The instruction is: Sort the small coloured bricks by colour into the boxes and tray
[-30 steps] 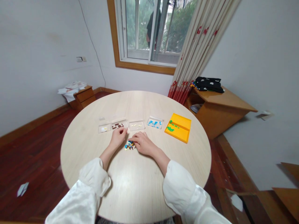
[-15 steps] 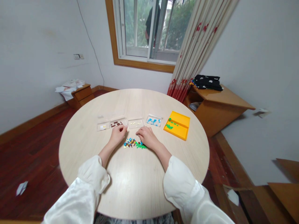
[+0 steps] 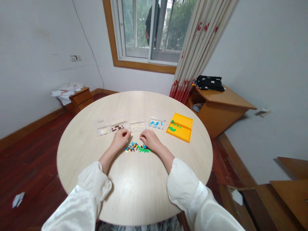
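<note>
My left hand (image 3: 121,140) hovers just in front of the tray of brown bricks, its fingers curled and thumb and forefinger together. Anything in that pinch is too small to make out. Opposite it, my right hand (image 3: 151,140) is closed with its fingertips bent down; what they hold, if anything, is hidden. Between and below both hands lies a mixed pile of small toy bricks (image 3: 132,147) in blue, brown, yellow and cream, with green bricks (image 3: 143,149) at its right side, partly under my right hand.
Along the far side stand clear trays: one with white and yellow pieces (image 3: 104,131), one with brown bricks (image 3: 117,127), one with cream bricks (image 3: 137,126), one with blue bricks (image 3: 156,123). A yellow open case (image 3: 184,132) holds green bricks. All rest on a round table (image 3: 134,186).
The whole view has shifted slightly, so the table and trays appear a little further left. My hands stay almost in place over the pile, both still closed.
</note>
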Tool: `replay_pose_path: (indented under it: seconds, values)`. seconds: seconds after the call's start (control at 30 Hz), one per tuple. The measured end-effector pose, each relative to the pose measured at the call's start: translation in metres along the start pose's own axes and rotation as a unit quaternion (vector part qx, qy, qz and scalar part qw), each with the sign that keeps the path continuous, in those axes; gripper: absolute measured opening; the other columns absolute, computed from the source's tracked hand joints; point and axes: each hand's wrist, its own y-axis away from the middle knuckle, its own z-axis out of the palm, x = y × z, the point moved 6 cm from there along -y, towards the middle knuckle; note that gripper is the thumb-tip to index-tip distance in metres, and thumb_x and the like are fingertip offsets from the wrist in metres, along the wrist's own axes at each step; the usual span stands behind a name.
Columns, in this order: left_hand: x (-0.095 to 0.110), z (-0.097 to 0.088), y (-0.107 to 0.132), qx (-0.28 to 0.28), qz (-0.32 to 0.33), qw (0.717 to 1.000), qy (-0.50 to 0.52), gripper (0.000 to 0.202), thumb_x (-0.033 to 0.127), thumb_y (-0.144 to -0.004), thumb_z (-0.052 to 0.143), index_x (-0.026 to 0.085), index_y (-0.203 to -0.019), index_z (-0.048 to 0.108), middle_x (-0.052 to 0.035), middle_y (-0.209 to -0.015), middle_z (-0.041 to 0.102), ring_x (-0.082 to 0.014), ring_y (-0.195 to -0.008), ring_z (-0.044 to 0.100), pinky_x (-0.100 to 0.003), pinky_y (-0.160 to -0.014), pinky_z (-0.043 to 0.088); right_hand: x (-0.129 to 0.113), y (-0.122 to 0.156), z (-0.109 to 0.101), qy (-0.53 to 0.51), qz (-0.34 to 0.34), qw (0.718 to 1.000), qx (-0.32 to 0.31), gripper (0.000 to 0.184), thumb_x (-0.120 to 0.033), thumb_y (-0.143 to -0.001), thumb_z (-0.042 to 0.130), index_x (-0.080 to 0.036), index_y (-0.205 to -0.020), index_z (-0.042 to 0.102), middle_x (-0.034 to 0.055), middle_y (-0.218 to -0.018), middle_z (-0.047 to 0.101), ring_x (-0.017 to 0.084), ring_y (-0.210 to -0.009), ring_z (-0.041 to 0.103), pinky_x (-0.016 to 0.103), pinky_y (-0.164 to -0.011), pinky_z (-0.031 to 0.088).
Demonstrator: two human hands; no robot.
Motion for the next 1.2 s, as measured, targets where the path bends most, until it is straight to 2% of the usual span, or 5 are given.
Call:
replay_pose_path:
  seconds: [0.13, 0.5, 0.8, 1.03, 1.2]
  values:
    - [0.002, 0.001, 0.001, -0.042, 0.018, 0.999, 0.002, 0.026, 0.038, -0.070, 0.049, 0.015, -0.061, 0.058, -0.0005, -0.056, 0.054, -0.0125, -0.054, 0.044, -0.025, -0.053, 0.033, 0.013, -0.002, -0.010, -0.148, 0.046, 0.982, 0.108, 0.011, -0.016, -0.080, 0.054, -0.014, -0.076, 0.064, 0.0039, -0.076, 0.065, 0.013, -0.073, 0.057, 0.027, -0.072, 0.042]
    - [0.009, -0.006, 0.004, -0.091, 0.042, 0.995, -0.017, 0.020, 0.032, -0.069, 0.056, 0.015, -0.065, 0.066, -0.0052, -0.064, 0.062, -0.0136, -0.057, 0.048, -0.026, -0.056, 0.036, 0.060, -0.003, -0.016, -0.515, 0.175, 0.791, 0.280, 0.027, -0.030, -0.052, 0.072, -0.015, -0.073, 0.063, 0.0024, -0.073, 0.067, 0.014, -0.072, 0.061, 0.030, -0.076, 0.048]
    - [0.007, -0.004, 0.004, -0.125, 0.046, 0.990, -0.036, 0.021, 0.033, -0.068, 0.056, 0.015, -0.063, 0.066, -0.0055, -0.063, 0.063, -0.0141, -0.057, 0.049, -0.025, -0.055, 0.035, 0.073, 0.000, -0.024, -0.441, 0.194, 0.824, 0.299, 0.025, -0.035, -0.064, 0.063, -0.015, -0.078, 0.068, 0.0044, -0.078, 0.070, 0.016, -0.076, 0.061, 0.031, -0.074, 0.049]
    - [0.007, -0.003, 0.005, -0.129, 0.050, 0.989, -0.055, 0.032, 0.038, -0.072, 0.051, 0.016, -0.050, 0.055, -0.0004, -0.049, 0.050, -0.0111, -0.049, 0.042, -0.024, -0.050, 0.031, 0.101, 0.003, -0.024, -0.427, 0.239, 0.800, 0.347, 0.029, -0.035, -0.063, 0.061, -0.013, -0.082, 0.068, 0.0060, -0.080, 0.070, 0.017, -0.073, 0.063, 0.029, -0.067, 0.051]
    - [0.007, -0.002, 0.006, -0.163, 0.040, 0.985, -0.050, 0.023, 0.034, -0.069, 0.054, 0.014, -0.060, 0.064, -0.0046, -0.058, 0.060, -0.0130, -0.054, 0.048, -0.024, -0.053, 0.035, 0.113, 0.002, -0.014, -0.466, 0.260, 0.765, 0.361, 0.037, -0.029, -0.067, 0.060, -0.013, -0.100, 0.066, 0.0095, -0.097, 0.068, 0.017, -0.081, 0.065, 0.031, -0.071, 0.054]
